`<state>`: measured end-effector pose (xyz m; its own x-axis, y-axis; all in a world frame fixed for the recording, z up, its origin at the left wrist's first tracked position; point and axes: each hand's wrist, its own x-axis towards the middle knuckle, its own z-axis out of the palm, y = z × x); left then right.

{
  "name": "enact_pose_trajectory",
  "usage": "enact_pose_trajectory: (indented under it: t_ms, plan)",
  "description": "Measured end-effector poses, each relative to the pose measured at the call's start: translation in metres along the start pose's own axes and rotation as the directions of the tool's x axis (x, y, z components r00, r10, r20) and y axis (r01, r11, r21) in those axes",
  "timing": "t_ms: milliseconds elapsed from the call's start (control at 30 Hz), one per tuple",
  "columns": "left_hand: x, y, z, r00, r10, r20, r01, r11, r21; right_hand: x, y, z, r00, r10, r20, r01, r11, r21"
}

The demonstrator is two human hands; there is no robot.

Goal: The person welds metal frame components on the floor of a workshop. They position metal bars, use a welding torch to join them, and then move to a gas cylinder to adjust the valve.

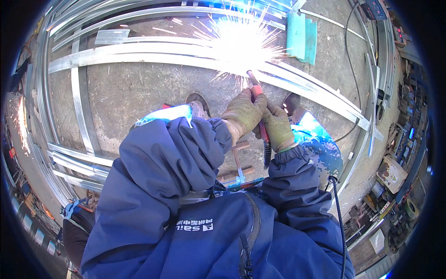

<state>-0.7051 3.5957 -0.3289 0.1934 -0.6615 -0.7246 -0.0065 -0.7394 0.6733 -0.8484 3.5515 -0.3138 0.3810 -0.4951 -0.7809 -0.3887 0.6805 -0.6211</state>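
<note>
Both my hands wear olive work gloves and meet on a red-and-black welding torch (pixel 264 131). My left hand (pixel 244 111) is closed around its front part, just behind the metal neck. My right hand (pixel 278 128) is closed against the handle from the right, its fingers partly hidden. Beyond the nozzle, a white glare with flying sparks covers the spot where the torch meets the long silvery metal tubes (pixel 139 55). The joint itself is lost in the light. A black ribbed hose (pixel 267 156) hangs from the handle's rear.
A teal sheet (pixel 302 39) lies right of the glare. A dark cable (pixel 349 51) runs down from a machine (pixel 374 9) at the upper right. More metal tubes (pixel 81 160) lie left. Tools and a tape roll (pixel 411 208) crowd the right. Other sparks (pixel 22 125) show far left.
</note>
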Motion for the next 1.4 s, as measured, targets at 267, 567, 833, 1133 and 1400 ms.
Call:
enact_pose_trajectory:
  t_ms: [267,567,833,1133,1400]
  plan:
    - [0.004,-0.004,0.001,0.999,-0.008,0.039,0.009,0.999,-0.042,-0.001,-0.004,0.002,0.999,0.028,-0.019,-0.028,1.000,-0.010]
    - [-0.001,0.006,-0.002,0.995,-0.064,0.072,0.072,0.991,-0.110,0.000,-0.002,0.002,0.999,0.025,-0.030,-0.025,1.000,0.015]
    - [-0.004,0.011,-0.008,0.998,-0.035,0.057,0.039,0.997,-0.069,0.003,-0.004,0.002,1.000,0.003,-0.015,-0.004,1.000,-0.008]
    - [0.001,0.006,-0.004,0.998,-0.030,0.059,0.034,0.997,-0.063,0.004,-0.001,0.004,0.998,0.012,-0.058,-0.011,1.000,0.021]
    - [0.003,0.002,0.000,1.000,-0.014,0.018,0.015,0.996,-0.091,0.000,-0.007,0.006,0.999,0.018,-0.048,-0.018,1.000,0.009]
